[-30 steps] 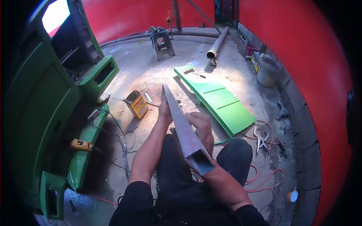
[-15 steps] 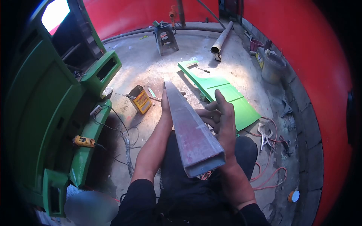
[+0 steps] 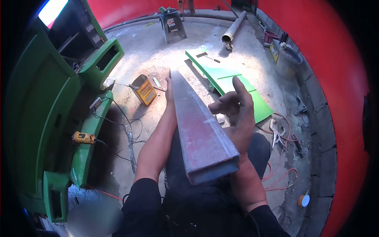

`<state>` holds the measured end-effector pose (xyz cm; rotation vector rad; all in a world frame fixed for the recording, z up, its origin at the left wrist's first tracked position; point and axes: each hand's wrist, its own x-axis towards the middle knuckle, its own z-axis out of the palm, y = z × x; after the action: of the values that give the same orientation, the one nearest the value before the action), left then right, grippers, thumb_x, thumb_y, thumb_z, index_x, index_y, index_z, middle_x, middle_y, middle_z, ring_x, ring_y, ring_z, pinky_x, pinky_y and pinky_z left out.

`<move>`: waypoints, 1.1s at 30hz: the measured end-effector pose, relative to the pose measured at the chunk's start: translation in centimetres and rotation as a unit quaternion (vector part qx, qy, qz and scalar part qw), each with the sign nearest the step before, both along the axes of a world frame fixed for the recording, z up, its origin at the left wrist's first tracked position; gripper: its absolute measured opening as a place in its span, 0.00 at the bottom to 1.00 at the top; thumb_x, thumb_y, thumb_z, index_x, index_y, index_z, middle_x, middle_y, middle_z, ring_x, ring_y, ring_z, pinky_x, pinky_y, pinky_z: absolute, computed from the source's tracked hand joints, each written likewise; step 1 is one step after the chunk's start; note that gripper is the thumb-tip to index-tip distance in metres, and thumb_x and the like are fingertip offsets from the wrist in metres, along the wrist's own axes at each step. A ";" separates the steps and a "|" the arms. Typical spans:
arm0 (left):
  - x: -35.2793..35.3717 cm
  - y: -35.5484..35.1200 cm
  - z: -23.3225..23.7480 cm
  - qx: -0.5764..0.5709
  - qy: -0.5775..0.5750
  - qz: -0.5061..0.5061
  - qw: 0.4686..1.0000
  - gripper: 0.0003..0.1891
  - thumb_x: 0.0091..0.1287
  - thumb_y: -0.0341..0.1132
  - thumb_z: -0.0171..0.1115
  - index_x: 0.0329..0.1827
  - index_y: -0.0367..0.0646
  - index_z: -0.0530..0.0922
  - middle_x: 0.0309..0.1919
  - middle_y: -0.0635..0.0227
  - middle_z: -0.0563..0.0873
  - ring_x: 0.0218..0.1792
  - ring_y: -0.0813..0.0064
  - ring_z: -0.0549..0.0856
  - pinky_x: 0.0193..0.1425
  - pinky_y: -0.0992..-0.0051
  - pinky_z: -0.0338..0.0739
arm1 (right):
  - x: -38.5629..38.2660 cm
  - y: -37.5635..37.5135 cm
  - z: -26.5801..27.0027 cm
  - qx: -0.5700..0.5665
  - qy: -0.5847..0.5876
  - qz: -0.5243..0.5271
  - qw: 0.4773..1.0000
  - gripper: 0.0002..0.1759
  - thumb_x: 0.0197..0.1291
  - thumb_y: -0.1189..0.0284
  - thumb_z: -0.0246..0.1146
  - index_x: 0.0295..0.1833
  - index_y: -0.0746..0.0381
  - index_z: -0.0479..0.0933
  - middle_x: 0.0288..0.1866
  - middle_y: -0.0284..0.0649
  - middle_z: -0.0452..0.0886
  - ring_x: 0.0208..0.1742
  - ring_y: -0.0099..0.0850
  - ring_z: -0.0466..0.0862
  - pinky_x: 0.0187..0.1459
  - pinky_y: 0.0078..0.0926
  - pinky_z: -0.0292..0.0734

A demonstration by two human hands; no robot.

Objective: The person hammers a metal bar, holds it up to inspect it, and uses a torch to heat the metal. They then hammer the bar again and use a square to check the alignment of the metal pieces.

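Note:
A long grey rectangular metal tube [image 3: 201, 130] with faint reddish patches points away from me above my lap, its open end nearest me. Against the tube's far left side is my left hand [image 3: 169, 94], closed on it; most of the fingers are hidden behind the metal. My right hand [image 3: 241, 116] is at the tube's right side, index finger raised and the others loosely bent and apart. Its palm is close to the tube's edge; whether it touches is hard to tell. Beyond lies a bright green panel [image 3: 241, 93] on the floor.
At left, a green vehicle body [image 3: 27, 110] carries a yellow power tool [image 3: 83, 137] and a power strip [image 3: 95, 104]. A yellow can [image 3: 145, 93] stands ahead. Locking pliers [image 3: 277, 132] and an orange hose [image 3: 286, 185] lie right. Farther are a stool [image 3: 172, 27], pipe [image 3: 234, 29] and bucket [image 3: 287, 63].
The view has shifted, so the floor items sit slightly higher. My right hand has risen a little, its fingers more spread from the tube. My left hand still holds the tube.

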<state>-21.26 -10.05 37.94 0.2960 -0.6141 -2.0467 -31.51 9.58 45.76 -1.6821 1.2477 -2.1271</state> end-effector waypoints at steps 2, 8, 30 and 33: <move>-0.1 0.3 0.2 0.005 0.014 -0.005 1.000 0.40 0.77 0.65 0.27 0.74 0.42 0.66 0.63 0.47 0.78 0.60 0.48 0.81 0.66 0.48 0.77 | 0.0 0.2 0.5 0.015 -0.008 0.001 1.000 0.57 0.44 0.71 0.84 0.79 0.63 0.60 0.49 0.36 0.73 0.46 0.25 0.84 0.52 0.25 0.83; -0.5 0.8 0.9 0.012 0.038 -0.020 0.999 0.40 0.77 0.65 0.27 0.77 0.42 0.64 0.66 0.46 0.76 0.63 0.46 0.79 0.69 0.47 0.75 | -0.4 0.1 1.0 0.009 0.019 0.004 1.000 0.56 0.43 0.72 0.84 0.79 0.61 0.62 0.50 0.35 0.73 0.46 0.24 0.84 0.50 0.23 0.83; 0.1 0.1 0.0 -0.024 0.005 -0.027 0.999 0.42 0.77 0.67 0.24 0.81 0.43 0.57 0.74 0.46 0.68 0.72 0.45 0.72 0.76 0.48 0.67 | -0.4 -0.1 1.4 0.006 0.035 -0.009 0.999 0.54 0.41 0.73 0.85 0.76 0.60 0.66 0.46 0.34 0.74 0.42 0.23 0.83 0.46 0.22 0.83; 0.1 -0.2 -0.6 -0.015 -0.001 -0.013 1.000 0.42 0.77 0.66 0.24 0.80 0.43 0.58 0.73 0.47 0.69 0.71 0.45 0.73 0.76 0.48 0.68 | -0.4 0.0 1.3 -0.003 0.042 -0.015 0.999 0.54 0.42 0.73 0.85 0.76 0.60 0.66 0.47 0.35 0.73 0.42 0.23 0.83 0.46 0.23 0.84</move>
<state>-21.11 -10.25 37.30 0.2733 -0.6522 -2.0601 -31.88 9.60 47.03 -1.7833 1.2996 -2.0989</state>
